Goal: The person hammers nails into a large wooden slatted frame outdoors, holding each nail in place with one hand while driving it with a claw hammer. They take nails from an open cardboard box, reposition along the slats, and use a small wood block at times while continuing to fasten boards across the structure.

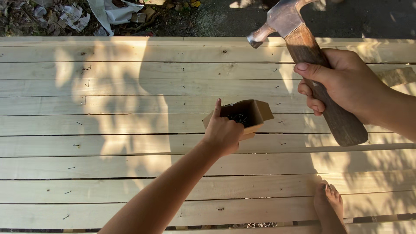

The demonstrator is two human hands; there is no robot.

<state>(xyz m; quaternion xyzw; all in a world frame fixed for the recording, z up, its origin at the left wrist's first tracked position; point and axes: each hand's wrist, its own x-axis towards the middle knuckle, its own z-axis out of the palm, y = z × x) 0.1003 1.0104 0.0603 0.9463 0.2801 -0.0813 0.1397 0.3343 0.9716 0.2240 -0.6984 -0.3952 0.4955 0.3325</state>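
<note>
Planks (130,151) mostly nailed; left hand (223,134) digging in nail box (247,115), right hand (342,84) clamped on hammer (303,47), more nailing likely left.

Box (247,116) on planks (130,156); hammer (312,65) to its right.

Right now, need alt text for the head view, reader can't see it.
Seen from above, the left hand reaches its fingers into a small open cardboard box of dark nails, while the right hand grips a wooden-handled claw hammer raised above. Both are over pale wooden planks with partly driven nails; a bare foot stands at lower right.
</note>
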